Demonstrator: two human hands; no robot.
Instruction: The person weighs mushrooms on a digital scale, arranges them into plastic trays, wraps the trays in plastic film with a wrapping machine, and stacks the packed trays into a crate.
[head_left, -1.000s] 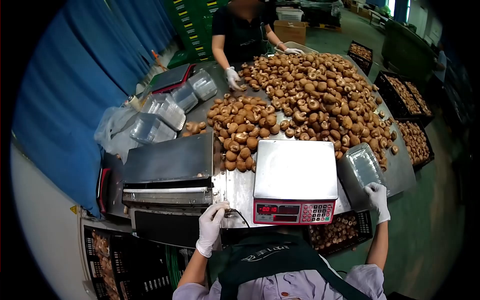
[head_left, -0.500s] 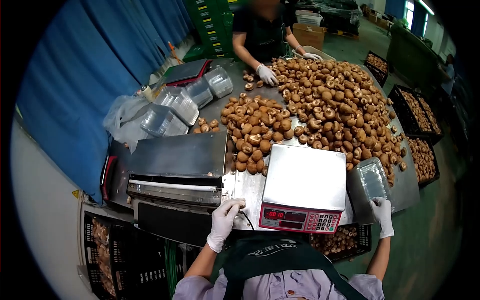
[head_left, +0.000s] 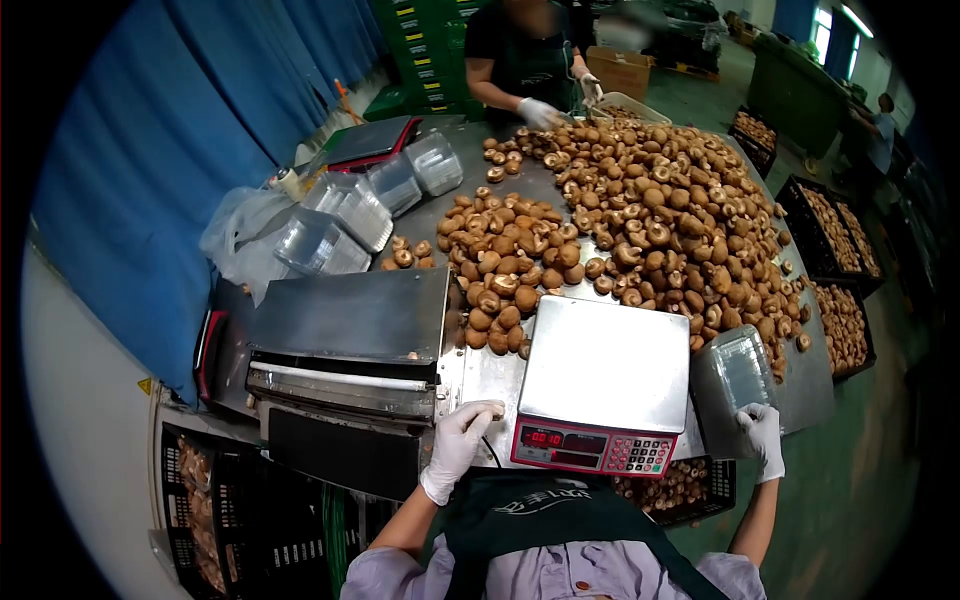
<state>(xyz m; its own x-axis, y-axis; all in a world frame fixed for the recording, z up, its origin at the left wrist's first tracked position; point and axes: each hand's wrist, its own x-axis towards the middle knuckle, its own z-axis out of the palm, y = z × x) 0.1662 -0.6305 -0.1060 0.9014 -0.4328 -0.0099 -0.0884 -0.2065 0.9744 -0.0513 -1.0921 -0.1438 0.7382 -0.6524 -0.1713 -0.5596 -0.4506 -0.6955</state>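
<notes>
My left hand [head_left: 456, 452], in a white glove, is closed at the metal table's front edge, left of the scale. Its fingertips pinch something small that I cannot make out. My right hand [head_left: 762, 436], gloved too, grips the near edge of a clear plastic tray [head_left: 742, 362] at the scale's right side. Between my hands sits a digital scale [head_left: 603, 362] with a bare plate and a lit red display. Beyond it a large heap of brown mushrooms [head_left: 668, 215] covers much of the table, with a smaller pile [head_left: 505, 243] to its left.
A wrapping machine [head_left: 350, 330] stands left of the scale. Stacked clear trays [head_left: 350, 208] and a plastic bag [head_left: 240, 232] lie behind it. Across the table a co-worker [head_left: 525, 60] has gloved hands near the mushrooms. Crates of mushrooms [head_left: 840, 320] stand at the right.
The co-worker's hands have drawn back from the mushrooms, one rising near the basket. My hands keep their hold, and the view has shifted slightly.
</notes>
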